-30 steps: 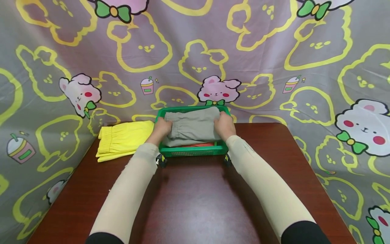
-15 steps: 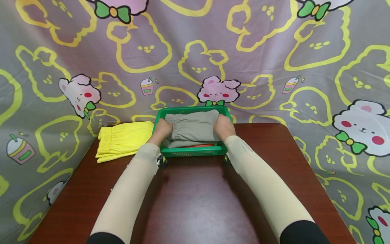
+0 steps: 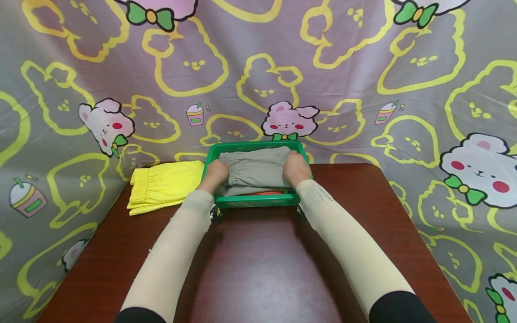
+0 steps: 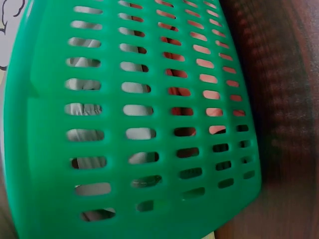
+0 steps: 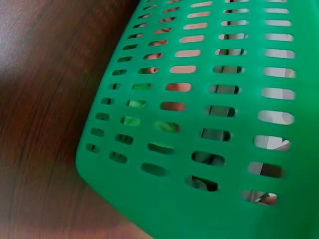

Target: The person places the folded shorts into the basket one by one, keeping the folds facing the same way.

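Note:
Grey folded elastic-waist shorts [image 3: 258, 168] lie within the green slotted basket [image 3: 258, 200] in the head view. My left hand [image 3: 216, 172] grips their gathered waistband end, and the right hand [image 3: 297, 169] grips the opposite end. Both hands reach in over the basket's short sides. Reddish-orange cloth [image 3: 269, 193] peeks out beneath the shorts at the front. Each wrist view is filled by the green basket wall [image 4: 107, 122], and neither shows the fingers. Through the slots of the right wrist view's basket wall [image 5: 199, 119], pale and reddish cloth shows, with a little light green.
Folded yellow shorts [image 3: 167, 186] lie on the brown table [image 3: 258, 269], left of the basket. A patterned curtain [image 3: 343, 54] hangs right behind the basket and along both sides of the table.
Both hands have sunk slightly with the grey shorts, which sit a little lower in the basket. The basket and the yellow shorts have stayed put.

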A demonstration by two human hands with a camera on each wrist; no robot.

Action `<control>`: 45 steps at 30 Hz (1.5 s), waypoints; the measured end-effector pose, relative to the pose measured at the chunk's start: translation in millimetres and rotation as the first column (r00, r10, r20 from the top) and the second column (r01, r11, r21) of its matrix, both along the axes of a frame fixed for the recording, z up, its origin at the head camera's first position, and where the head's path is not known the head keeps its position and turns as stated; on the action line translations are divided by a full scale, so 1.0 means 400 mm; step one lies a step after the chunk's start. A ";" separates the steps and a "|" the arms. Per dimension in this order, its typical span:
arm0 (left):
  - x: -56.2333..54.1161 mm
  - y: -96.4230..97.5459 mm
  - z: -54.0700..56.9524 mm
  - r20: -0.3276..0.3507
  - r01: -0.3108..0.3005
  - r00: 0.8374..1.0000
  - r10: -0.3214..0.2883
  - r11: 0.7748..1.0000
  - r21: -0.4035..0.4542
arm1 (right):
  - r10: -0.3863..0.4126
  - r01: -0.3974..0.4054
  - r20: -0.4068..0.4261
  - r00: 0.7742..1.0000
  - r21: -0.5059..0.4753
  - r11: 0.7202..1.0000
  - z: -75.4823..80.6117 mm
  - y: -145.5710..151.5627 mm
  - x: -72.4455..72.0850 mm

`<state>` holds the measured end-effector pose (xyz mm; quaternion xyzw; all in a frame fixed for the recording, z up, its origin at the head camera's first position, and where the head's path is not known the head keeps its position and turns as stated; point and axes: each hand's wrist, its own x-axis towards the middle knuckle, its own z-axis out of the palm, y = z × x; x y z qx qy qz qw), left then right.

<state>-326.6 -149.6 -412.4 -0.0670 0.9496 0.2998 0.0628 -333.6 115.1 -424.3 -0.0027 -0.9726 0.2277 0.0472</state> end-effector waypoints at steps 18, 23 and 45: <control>-0.001 -0.017 0.038 -0.035 0.019 0.999 -0.019 1.000 0.011 | 0.024 -0.024 0.017 1.000 0.001 1.000 0.007 -0.012 0.019; 0.013 -0.014 0.063 -0.068 -0.034 0.997 0.035 0.999 0.010 | 0.016 -0.016 0.011 1.000 -0.002 1.000 0.015 -0.016 0.029; 0.060 -0.020 0.098 -0.110 -0.045 0.994 0.022 0.977 -0.211 | 0.025 -0.023 -0.032 0.999 0.053 0.998 0.025 -0.011 0.036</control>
